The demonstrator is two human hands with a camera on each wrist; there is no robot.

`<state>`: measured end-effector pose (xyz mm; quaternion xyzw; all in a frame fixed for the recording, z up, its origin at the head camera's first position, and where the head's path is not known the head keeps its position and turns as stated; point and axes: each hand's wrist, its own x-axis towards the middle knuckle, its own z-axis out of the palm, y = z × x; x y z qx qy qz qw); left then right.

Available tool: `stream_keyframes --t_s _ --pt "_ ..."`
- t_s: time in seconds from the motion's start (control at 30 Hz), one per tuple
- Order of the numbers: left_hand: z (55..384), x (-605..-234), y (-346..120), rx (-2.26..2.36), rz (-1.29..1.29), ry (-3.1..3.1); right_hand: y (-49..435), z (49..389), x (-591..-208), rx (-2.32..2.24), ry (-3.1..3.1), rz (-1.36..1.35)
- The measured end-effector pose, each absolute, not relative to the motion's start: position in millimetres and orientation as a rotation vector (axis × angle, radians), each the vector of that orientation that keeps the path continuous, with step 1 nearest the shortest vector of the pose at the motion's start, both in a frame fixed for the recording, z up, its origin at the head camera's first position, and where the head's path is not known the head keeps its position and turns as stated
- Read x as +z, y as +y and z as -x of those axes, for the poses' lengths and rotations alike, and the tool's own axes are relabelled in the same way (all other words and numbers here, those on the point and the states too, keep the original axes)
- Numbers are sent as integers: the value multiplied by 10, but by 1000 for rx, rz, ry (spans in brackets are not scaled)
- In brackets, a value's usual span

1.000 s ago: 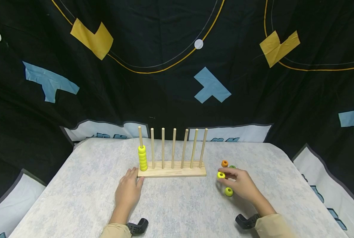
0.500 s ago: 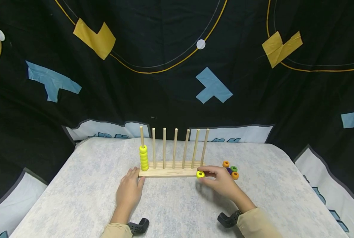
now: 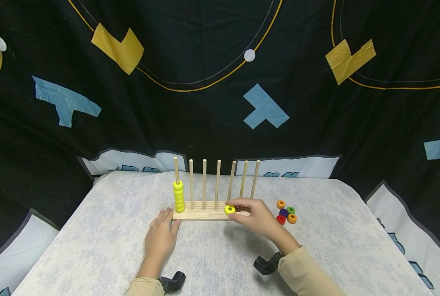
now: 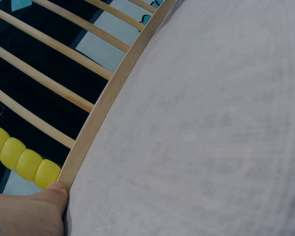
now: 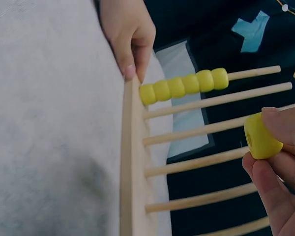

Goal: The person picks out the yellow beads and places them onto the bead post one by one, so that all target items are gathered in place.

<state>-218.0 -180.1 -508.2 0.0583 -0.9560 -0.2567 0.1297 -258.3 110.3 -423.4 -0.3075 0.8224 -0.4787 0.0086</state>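
A wooden peg stand with several upright dowels stands on the table, its leftmost dowel carrying a stack of yellow beads. The left hand grips the stand's left end, thumb at the front edge beside the bottom bead, with the other fingers along the end. Between thumb and fingertips, the right hand pinches a single yellow bead, its hole showing. In the head view this bead overlaps the base right of the middle; the right wrist view shows it in front of the bare dowels.
Right of the stand lies a small cluster of loose beads: orange, green, purple and red among them. A black curtain hangs behind the pale table. Each wrist wears a black camera mount.
The right hand has carried the yellow bead leftward from the loose beads to over the stand's base, uncovering the purple and red beads. The left hand has stayed at the stand's end.
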Motion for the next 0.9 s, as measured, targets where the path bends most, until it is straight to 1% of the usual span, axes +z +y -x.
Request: stream_keyframes --t_s 0.53,0.9 --pt "2181 -5085 -1804 -745 -174 -2773 806 2774 -3824 -1485 2649 1134" --pt "2184 -5088 -1805 -748 -177 -2781 644 2875 -3460 -1515 2755 1138"
